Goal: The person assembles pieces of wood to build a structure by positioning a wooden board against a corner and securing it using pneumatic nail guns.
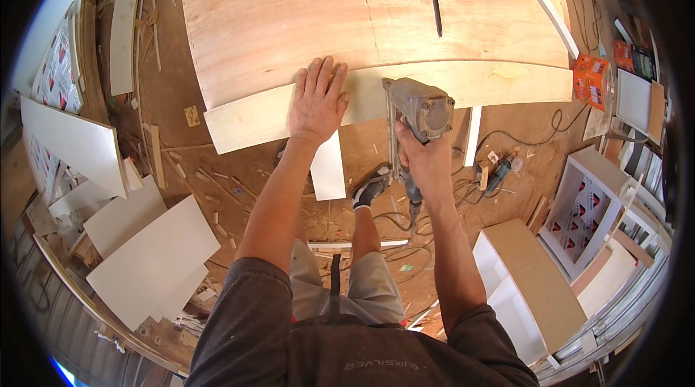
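Plywood tabletop, broad and pale, fills twelve o'clock; a light edge strip runs along its near side. Workshop floor, brown, littered with offcuts and white panels at eight o'clock; white cabinet carcasses at four o'clock. Orange carton, boxy, at three o'clock beside the strip's end. Left hand: flat, fingers spread, grip released, pressing the strip. Right hand: grip clenched around a grey nail gun, nose against the strip, just right of centre.
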{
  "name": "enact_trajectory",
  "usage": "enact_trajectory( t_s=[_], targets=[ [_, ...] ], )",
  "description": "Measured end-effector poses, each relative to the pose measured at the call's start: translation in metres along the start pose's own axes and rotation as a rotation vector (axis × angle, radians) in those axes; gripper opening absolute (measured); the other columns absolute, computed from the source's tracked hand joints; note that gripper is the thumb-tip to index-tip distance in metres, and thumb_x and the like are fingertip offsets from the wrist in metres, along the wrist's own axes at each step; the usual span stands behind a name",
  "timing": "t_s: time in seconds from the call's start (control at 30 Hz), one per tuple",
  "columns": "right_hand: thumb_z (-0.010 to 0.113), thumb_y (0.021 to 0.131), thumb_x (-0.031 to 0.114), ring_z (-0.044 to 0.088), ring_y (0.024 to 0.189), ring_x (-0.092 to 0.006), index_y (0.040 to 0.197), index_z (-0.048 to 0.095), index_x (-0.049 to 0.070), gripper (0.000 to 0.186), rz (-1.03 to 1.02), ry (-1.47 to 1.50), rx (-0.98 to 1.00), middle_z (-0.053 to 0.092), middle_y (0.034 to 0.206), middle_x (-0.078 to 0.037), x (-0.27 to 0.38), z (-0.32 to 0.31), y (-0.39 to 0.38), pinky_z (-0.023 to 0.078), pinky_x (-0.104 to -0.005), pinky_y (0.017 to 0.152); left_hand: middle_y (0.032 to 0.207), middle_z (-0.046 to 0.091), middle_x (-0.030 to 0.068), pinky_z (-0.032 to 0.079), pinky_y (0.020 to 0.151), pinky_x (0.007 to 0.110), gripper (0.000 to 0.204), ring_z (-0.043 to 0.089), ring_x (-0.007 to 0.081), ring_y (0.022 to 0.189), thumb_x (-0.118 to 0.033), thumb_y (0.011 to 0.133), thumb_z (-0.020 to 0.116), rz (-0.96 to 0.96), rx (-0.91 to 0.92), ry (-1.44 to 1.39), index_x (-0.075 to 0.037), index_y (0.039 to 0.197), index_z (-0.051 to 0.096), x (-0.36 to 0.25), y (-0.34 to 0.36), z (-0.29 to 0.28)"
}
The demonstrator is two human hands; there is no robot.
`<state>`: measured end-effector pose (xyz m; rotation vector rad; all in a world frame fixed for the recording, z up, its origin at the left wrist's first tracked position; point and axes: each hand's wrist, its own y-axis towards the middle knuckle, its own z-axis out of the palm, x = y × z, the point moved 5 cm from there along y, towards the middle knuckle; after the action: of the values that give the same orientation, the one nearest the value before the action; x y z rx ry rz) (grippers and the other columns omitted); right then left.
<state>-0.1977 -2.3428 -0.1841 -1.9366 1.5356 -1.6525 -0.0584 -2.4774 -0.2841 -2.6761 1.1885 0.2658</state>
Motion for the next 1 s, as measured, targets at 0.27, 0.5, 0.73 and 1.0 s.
enact_trajectory(
  t_s=[0.27, 0.5, 0.73, 1.0],
  targets=[
    [0.068, 0.090, 0.020, 0.047, 0.053, -0.0063, 0.096, 0.065, -0.001, 0.022, 0.017, -0.047, -0.004, 0.057, 0.067, 0.002, 0.002, 0.003, -0.001, 0.038, -0.0243, 0.047, 0.153, 0.030, 0.0103, 0.019, 0.118, 0.048, 0.056, 0.023, 0.0278, 0.143, -0.035, 0.096, 0.049, -0.010, 0.027, 0.002, -0.013, 0.147, 0.036, 0.003, 0.000, 0.002],
    [0.068, 0.090, 0.022, 0.047, 0.054, -0.0062, 0.096, 0.065, 0.000, 0.022, 0.065, -0.062, -0.014, 0.056, 0.065, 0.002, -0.003, 0.004, 0.000, 0.038, -0.0243, 0.048, 0.153, 0.030, 0.0095, 0.019, 0.118, 0.048, 0.057, 0.023, 0.0277, 0.143, -0.034, 0.096, 0.049, -0.006, 0.011, -0.019, -0.014, 0.147, 0.036, 0.004, -0.001, 0.002],
    [0.067, 0.090, 0.021, 0.048, 0.053, -0.0068, 0.090, 0.065, 0.000, 0.021, 0.033, -0.123, 0.011, 0.055, 0.063, 0.002, 0.003, 0.004, -0.002, 0.038, -0.0250, 0.048, 0.153, 0.031, 0.0096, 0.018, 0.118, 0.048, 0.056, 0.024, 0.0280, 0.143, -0.036, 0.096, 0.048, -0.009, 0.019, 0.004, -0.016, 0.147, 0.036, 0.007, -0.002, 0.003],
    [0.068, 0.085, 0.033, 0.061, 0.062, -0.0175, 0.094, 0.068, -0.003, 0.037, 0.039, -0.146, -0.025, 0.065, 0.069, -0.010, -0.022, -0.004, -0.007, 0.047, -0.0343, 0.060, 0.153, 0.030, 0.0097, 0.020, 0.118, 0.047, 0.058, 0.024, 0.0278, 0.143, -0.033, 0.095, 0.052, -0.010, 0.033, -0.017, -0.014, 0.147, 0.035, 0.002, 0.001, 0.001]
  ],
)
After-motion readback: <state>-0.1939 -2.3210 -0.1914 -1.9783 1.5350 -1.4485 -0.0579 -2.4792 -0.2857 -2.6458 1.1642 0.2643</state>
